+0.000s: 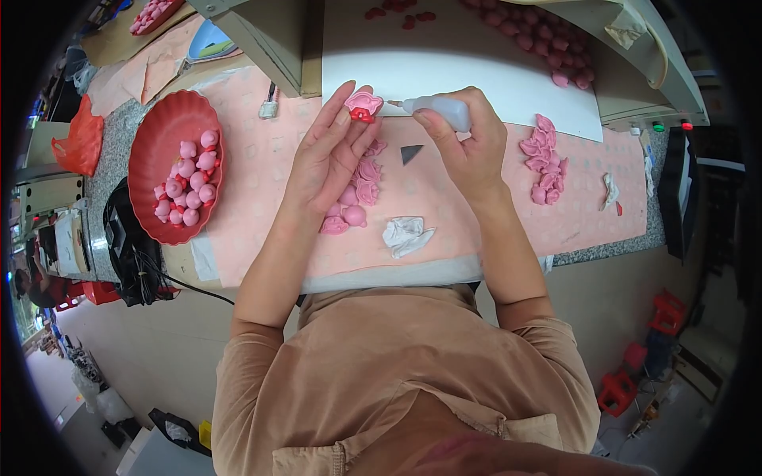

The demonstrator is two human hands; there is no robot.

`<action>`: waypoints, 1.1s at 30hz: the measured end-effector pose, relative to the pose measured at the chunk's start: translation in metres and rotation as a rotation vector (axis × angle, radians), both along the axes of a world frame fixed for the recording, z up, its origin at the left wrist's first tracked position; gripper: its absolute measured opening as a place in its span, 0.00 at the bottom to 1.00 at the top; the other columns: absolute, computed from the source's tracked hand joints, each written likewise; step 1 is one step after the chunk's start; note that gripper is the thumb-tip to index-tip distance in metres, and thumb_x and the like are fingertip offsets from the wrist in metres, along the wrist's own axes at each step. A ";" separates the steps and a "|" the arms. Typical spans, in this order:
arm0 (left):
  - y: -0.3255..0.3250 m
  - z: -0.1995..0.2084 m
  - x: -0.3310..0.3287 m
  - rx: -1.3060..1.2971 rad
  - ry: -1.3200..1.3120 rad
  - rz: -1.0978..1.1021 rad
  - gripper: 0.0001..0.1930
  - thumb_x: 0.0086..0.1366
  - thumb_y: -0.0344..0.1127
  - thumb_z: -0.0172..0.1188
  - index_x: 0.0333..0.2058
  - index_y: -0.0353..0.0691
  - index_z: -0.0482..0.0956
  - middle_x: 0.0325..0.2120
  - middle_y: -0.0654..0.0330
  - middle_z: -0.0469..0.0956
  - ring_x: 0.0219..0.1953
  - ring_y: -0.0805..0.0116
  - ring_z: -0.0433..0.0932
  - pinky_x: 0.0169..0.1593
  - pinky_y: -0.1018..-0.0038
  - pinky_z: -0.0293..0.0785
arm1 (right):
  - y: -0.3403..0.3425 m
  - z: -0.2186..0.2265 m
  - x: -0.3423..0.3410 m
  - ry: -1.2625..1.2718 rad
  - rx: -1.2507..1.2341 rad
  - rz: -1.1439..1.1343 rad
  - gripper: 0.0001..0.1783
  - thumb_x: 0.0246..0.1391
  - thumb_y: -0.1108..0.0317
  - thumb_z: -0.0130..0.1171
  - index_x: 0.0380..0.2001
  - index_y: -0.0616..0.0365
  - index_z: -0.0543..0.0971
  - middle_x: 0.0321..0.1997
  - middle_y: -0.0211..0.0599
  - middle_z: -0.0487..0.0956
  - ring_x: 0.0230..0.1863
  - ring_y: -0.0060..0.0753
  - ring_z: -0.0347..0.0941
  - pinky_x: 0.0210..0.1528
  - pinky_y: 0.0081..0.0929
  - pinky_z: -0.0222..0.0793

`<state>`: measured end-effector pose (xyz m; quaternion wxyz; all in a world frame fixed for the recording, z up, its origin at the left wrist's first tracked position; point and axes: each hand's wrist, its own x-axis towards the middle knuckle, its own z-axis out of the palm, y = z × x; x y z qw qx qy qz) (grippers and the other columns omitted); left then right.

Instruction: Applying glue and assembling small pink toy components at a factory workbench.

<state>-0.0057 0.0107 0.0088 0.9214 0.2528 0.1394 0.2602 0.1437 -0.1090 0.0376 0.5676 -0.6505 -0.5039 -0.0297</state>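
Observation:
My left hand (pixel 324 159) is raised over the table, its fingers closed on a small pink figure piece (pixel 363 101) with a red part at its lower side. In my right hand (pixel 476 147) is a translucent squeeze bottle (pixel 444 113), tilted so its narrow nozzle points at the piece, close to its right edge. Whether the tip touches cannot be made out. Partly hidden by my left hand, a row of pink moulded parts (pixel 367 170) lies on the table. Between my hands rests a dark grey triangular piece (pixel 410 153). Nearer me is a crumpled white tissue (pixel 407 236).
A scalloped red bowl (pixel 144 151) at left holds several pink balls (pixel 190 186) with red parts. More pink parts (pixel 544 163) lie at right. Ahead, a shelf unit (pixel 258 40) shelters a white sheet (pixel 381 59) with pink balls (pixel 540 40) and red pieces (pixel 401 12).

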 end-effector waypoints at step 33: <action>0.002 -0.006 0.000 0.006 0.003 -0.001 0.25 0.70 0.30 0.47 0.64 0.38 0.55 0.62 0.53 0.61 0.60 0.63 0.66 0.65 0.67 0.64 | -0.001 0.000 -0.003 0.071 -0.036 0.052 0.15 0.49 0.60 0.68 0.29 0.58 0.75 0.25 0.33 0.76 0.25 0.28 0.73 0.27 0.25 0.68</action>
